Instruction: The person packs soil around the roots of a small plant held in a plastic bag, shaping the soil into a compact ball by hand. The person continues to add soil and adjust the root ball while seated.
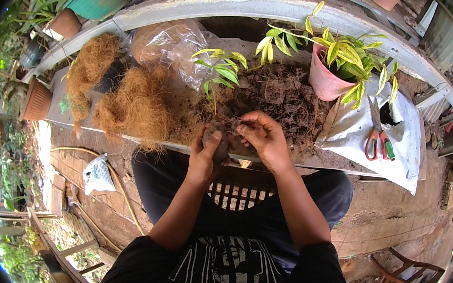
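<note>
My left hand (205,149) is wrapped around a dark, rounded ball of soil (221,146) just above the table's front edge. From the top of that ball rises the thin stem of a small leafy plant (226,73), its leaves green and yellowish. My right hand (267,141) pinches a small clump of soil (236,124) between thumb and fingers, close beside the ball. Behind my hands lies a heap of loose dark soil (284,100) mixed with roots. Tangled brown coconut fibre (140,109) is piled to the left.
A pink pot (327,79) with a variegated plant stands behind the soil. Red-handled scissors (376,130) rest on a white sack (405,152) at right. A clear plastic bag (186,52) lies behind the fibre. A metal rail (261,10) runs along the back.
</note>
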Demonstrator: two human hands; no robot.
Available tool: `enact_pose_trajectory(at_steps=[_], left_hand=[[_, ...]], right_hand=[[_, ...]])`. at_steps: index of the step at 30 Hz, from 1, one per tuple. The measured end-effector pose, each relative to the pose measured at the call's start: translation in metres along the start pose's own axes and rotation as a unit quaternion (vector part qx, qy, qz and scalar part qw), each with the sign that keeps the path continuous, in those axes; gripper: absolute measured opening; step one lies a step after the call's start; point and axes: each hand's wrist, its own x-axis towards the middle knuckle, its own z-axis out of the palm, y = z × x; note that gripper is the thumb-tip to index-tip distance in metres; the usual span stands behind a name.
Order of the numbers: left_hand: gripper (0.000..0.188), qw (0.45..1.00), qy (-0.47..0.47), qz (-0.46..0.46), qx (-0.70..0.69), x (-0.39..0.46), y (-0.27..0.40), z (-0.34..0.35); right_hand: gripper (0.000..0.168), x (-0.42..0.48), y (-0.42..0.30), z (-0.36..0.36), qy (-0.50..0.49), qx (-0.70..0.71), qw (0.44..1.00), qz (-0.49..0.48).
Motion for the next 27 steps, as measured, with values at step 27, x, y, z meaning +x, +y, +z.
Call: enact_pose_trajectory(at_steps=[27], left_hand=[[0.041, 0.988, 0.117, 0.002, -0.103, 0.007, -0.008, -0.010]], right_hand=[[0.021, -0.012, -0.017, 0.014, -0.234, -0.207, 0.946, -0.088]])
